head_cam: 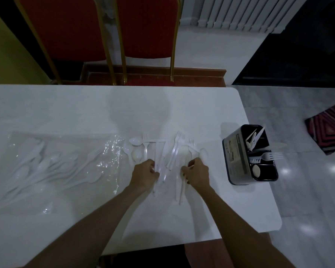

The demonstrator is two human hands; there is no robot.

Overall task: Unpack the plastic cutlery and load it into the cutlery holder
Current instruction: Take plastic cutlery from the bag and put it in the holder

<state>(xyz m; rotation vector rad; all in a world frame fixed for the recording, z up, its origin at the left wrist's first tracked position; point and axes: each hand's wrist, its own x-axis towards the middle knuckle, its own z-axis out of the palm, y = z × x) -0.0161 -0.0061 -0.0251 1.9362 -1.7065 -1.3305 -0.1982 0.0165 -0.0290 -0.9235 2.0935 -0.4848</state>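
Loose white plastic forks, spoons and knives point(159, 149) lie scattered on the white table point(66, 105) in front of me. My left hand point(144, 175) is closed around the handles of a few pieces on the left of the pile. On the right of the pile my right hand point(196, 175) grips other handles, whose ends stick out toward me. A clear plastic bag point(52, 165) with several more pieces inside lies flat to the left. The dark cutlery holder point(240, 161) stands at the right, with forks, knives and a spoon in its compartments.
Two red chairs with gold frames point(143, 35) stand behind the table's far edge. The holder sits close to the table's right edge. A patterned red cushion point(331, 128) lies on the tiled floor at the far right.
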